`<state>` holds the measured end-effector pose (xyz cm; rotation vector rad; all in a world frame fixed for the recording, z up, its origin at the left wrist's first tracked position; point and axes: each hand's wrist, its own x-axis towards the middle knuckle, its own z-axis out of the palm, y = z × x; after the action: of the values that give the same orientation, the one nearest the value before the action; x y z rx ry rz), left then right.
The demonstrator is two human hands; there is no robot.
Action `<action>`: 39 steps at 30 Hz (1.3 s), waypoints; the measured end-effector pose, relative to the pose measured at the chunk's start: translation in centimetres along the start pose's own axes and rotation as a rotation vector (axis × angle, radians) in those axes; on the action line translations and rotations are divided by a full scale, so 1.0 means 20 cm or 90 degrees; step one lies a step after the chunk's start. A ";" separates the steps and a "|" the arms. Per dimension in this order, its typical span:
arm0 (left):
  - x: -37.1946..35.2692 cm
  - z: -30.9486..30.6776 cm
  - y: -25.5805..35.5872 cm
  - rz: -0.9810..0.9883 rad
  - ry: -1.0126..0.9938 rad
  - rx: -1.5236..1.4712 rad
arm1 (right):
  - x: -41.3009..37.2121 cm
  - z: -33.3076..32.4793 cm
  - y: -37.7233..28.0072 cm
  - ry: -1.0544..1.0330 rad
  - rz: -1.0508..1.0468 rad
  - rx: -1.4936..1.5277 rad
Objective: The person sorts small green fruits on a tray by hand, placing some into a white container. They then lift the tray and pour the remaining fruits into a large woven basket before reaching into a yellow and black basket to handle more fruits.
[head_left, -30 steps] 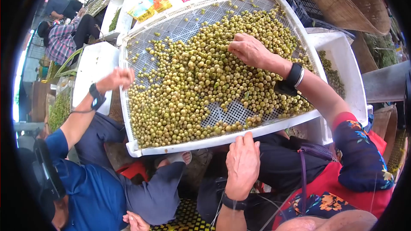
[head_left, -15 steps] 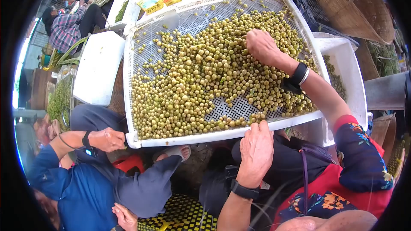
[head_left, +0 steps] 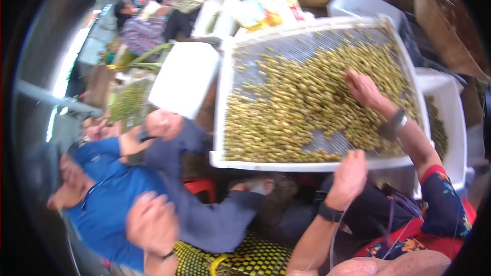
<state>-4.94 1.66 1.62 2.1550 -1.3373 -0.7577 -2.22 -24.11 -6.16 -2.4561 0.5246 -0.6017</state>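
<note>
White perforated plastic tray (head_left: pixel 220 122) heaped with small round yellow-green fruits (head_left: pixel 286 117), one hand on its rim and one on the heap.

At far left a co-worker in a blue shirt (head_left: pixel 107 199) sits blurred, the co-worker's hand (head_left: pixel 163 122) raised near a white rectangular foam box (head_left: pixel 186 76) that stands just beside the tray's left wall. The fruits cover most of the tray's mesh floor. The left hand (head_left: pixel 350 176) is at the near rim, fingers together and hooked over the edge, clamped on it. The right hand (head_left: pixel 363 88) lies palm down on the fruits toward the tray's right side, fingers loosely apart, gripping nothing that shows. At far right a white plastic tub (head_left: pixel 455 122) stands against the tray, with some of the same fruits inside.
</note>
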 end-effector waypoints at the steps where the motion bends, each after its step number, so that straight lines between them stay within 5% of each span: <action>1: 0.01 0.01 -0.01 -0.016 -0.020 -0.009 | -0.01 0.06 0.01 -0.041 -0.021 -0.012; 6: 0.07 0.04 -0.03 -0.004 0.043 0.012 | -0.08 0.29 -0.33 -0.117 -0.285 -0.013; 11: 0.08 0.07 -0.01 -0.111 -0.093 0.093 | -0.16 0.42 -0.65 -0.223 -0.538 -0.101; 16: 0.06 0.07 -0.07 -0.115 0.022 0.053 | -0.12 0.44 -0.49 -0.174 -0.531 -0.164; 20: 0.07 -0.03 -0.02 -0.054 0.009 -0.032 | 0.01 0.28 -0.35 -0.224 -0.362 -0.257; 22: 0.11 0.08 -0.13 0.146 -0.035 0.167 | 0.11 0.28 -0.31 -0.181 -0.203 -0.355; 23: 0.13 0.20 -0.18 0.098 0.023 0.097 | 0.11 0.27 -0.23 -0.126 -0.183 -0.351; 25: 0.09 0.05 -0.07 0.023 -0.097 0.074 | 0.08 0.18 -0.19 -0.043 -0.225 -0.316; 27: 0.05 0.05 -0.03 -0.030 -0.027 0.013 | 0.07 0.19 -0.11 -0.255 -0.084 -0.196; 30: 0.06 0.05 -0.02 -0.006 -0.015 0.010 | -0.08 0.16 -0.17 -0.266 -0.220 -0.127; 34: 0.06 0.05 0.02 -0.001 -0.032 0.010 | -0.24 -0.02 -0.23 -0.447 -0.264 -0.156; 39: 0.05 0.12 0.01 0.008 -0.014 -0.009 | -0.20 -0.22 -0.04 -0.552 -0.303 -0.337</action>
<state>-6.24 0.40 -0.17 2.1314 -1.3519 -0.7853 -7.72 -23.44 -3.59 -3.0119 -0.3020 0.5324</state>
